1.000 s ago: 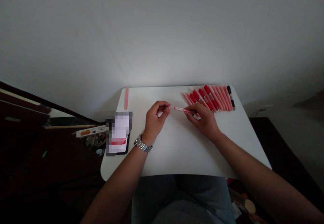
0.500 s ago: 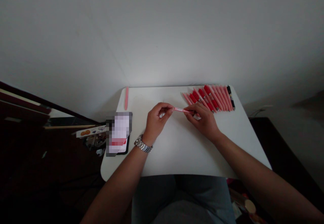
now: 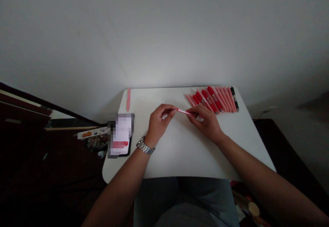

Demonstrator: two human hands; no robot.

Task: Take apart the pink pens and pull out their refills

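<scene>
Between my two hands a slim pink pen [image 3: 183,111] is held nearly level above the white table [image 3: 177,151]. My left hand [image 3: 160,121], with a metal watch on the wrist, pinches the pen's left end. Closed around its right part is my right hand [image 3: 205,121], whose fingers hide that end. Just beyond the right hand lies a slanted row of pens [image 3: 218,98]: several pink, some red with clear barrels, and a black pen [image 3: 234,98] at the far right. A single pink pen [image 3: 128,99] lies apart at the table's back left corner.
A phone [image 3: 120,134] with a blurred-out screen lies along the table's left edge. The table's back edge meets a grey wall [image 3: 164,42]. Below left, a cluttered box [image 3: 95,141] stands on the dark floor; more items [image 3: 253,208] sit low at the right.
The pen between my hands has turned slightly about its length, so its white label shows less. Both hands stay in nearly the same place.
</scene>
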